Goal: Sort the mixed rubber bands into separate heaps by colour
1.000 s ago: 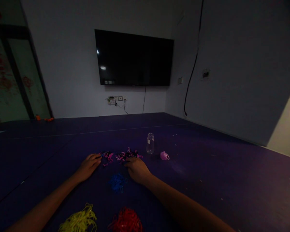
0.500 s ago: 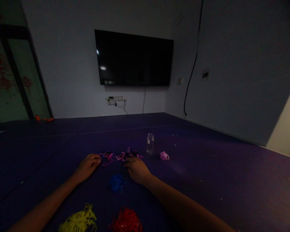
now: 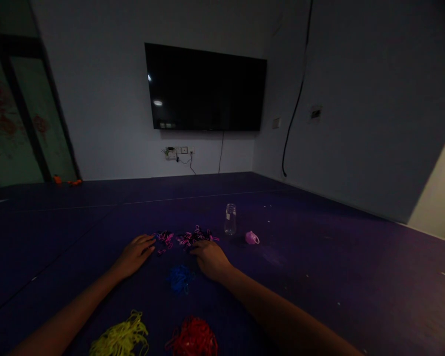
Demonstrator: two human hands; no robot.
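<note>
My left hand (image 3: 135, 253) rests on the purple floor, fingers stretched out and thumb apart. Its fingertips lie at the left edge of a small pile of pink and dark rubber bands (image 3: 166, 240). A larger pile of pink and black rubber bands (image 3: 187, 239) spreads just beyond my right hand (image 3: 210, 258), whose fingers reach to its near edge; they look apart, with nothing visible in them, though the tips are partly hidden. Between my forearms is a blue bundle of bands (image 3: 180, 278). Nearer lie a yellow bundle (image 3: 122, 337) and a red bundle (image 3: 194, 338).
A clear bottle (image 3: 230, 220) stands upright without a lid, right of the piles. Beside it lies a pink cap with a loop (image 3: 251, 238). White specks dot the purple floor (image 3: 319, 237). A television (image 3: 207, 89) hangs on the far wall; a black cable (image 3: 293, 123) dangles at right.
Both hands stay almost still at the piles. The whole view shifts very slightly; no thing has visibly been moved.
</note>
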